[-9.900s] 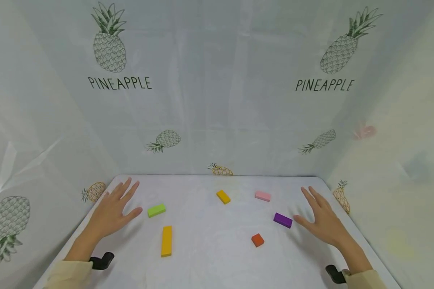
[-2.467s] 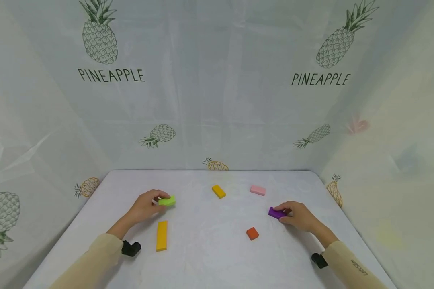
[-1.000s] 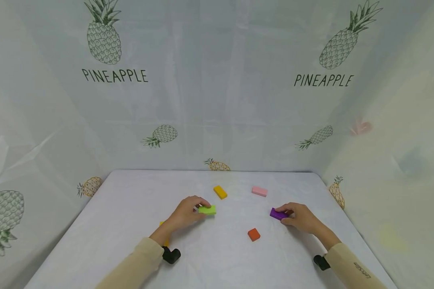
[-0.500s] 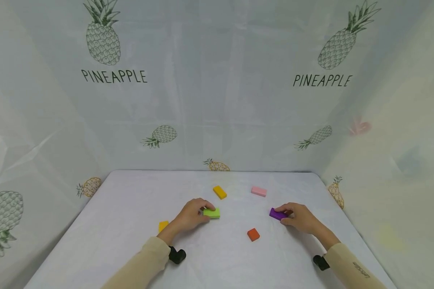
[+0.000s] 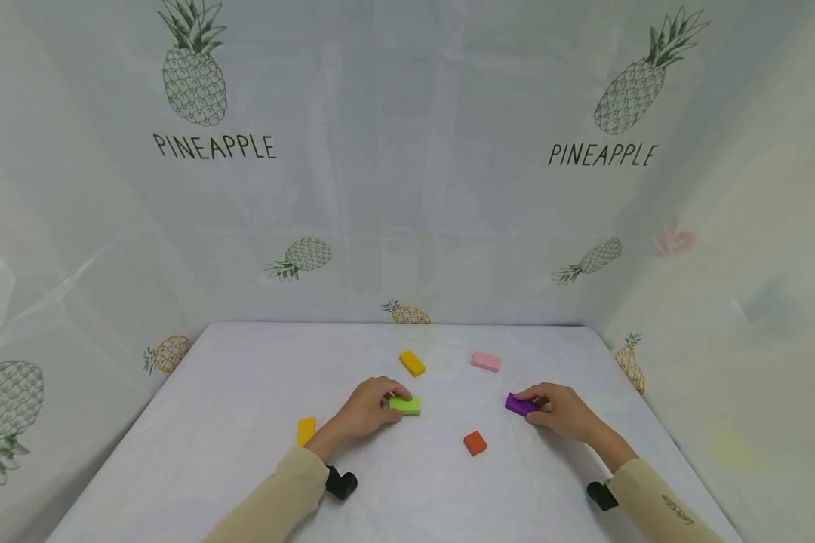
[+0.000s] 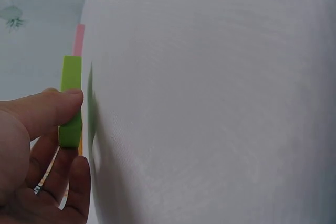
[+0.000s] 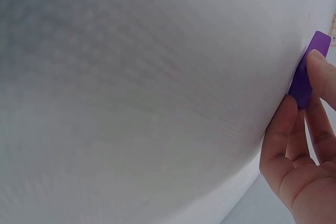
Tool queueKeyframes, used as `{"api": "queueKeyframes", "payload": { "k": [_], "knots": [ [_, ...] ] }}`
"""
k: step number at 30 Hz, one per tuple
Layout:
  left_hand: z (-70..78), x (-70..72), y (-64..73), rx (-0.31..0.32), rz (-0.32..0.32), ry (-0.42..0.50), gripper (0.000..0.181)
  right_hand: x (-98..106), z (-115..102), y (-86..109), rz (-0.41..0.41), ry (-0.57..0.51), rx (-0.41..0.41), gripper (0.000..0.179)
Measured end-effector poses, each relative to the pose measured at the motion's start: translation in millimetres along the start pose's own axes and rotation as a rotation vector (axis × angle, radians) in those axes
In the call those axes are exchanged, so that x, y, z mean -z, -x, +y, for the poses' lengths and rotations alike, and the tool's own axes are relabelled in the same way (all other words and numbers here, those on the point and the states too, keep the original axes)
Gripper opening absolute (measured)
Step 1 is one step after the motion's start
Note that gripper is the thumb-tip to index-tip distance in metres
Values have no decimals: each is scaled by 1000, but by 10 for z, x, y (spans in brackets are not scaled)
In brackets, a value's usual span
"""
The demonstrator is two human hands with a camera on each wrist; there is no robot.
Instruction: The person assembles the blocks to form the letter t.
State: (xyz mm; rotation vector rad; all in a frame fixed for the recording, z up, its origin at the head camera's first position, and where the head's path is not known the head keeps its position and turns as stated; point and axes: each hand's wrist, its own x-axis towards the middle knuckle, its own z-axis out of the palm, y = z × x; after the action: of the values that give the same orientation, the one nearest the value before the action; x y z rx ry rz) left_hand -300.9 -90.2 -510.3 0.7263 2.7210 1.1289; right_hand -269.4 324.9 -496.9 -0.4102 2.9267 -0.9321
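Left hand [image 5: 368, 407] pinching the lime-green, wooden-looking oblong block [image 5: 407, 406], long axis sideways, beyond and left of the orange-red, wooden-looking cube [image 5: 475, 443]; right hand [image 5: 565, 411] grips the purple, wooden-looking oblong block [image 5: 518, 405], beyond-right!

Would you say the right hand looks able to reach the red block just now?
Probably yes, after letting go: the right hand pinches the purple block, but nothing appears to lie between hand and red block.

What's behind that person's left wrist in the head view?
The far end of a yellow block shows past it. The left wrist and sleeve cover the rest, so its full length cannot be seen.
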Motion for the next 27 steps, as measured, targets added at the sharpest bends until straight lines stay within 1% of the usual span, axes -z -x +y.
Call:
{"api": "queueKeyframes", "payload": {
  "k": [5, 11, 14, 19, 22, 24, 27],
  "knots": [
    [-4, -26, 6, 23, -1, -5, 28, -4, -19, 7, -4, 3, 0, 37],
    [-44, -39, 3, 1, -2, -18, 27, 4, -44, 15, -5, 9, -2, 37],
    [-60, -40, 4, -23, -4, -17, 27, 4, -52, 20, -2, 10, -6, 37],
    [-79, -44, -3, -24, -11, -8, 27, -4, -41, 12, 7, 12, -4, 37],
    [-80, -47, -8, -14, -18, 2, 27, -15, -36, 17, 12, 10, -12, 37],
    [-77, -47, -5, -17, -21, 7, 27, -20, -34, 19, 13, 7, -13, 37],
    [-56, -41, 7, -6, -23, 11, 27, -22, -34, 13, 12, 8, -6, 37]
  ]
}}
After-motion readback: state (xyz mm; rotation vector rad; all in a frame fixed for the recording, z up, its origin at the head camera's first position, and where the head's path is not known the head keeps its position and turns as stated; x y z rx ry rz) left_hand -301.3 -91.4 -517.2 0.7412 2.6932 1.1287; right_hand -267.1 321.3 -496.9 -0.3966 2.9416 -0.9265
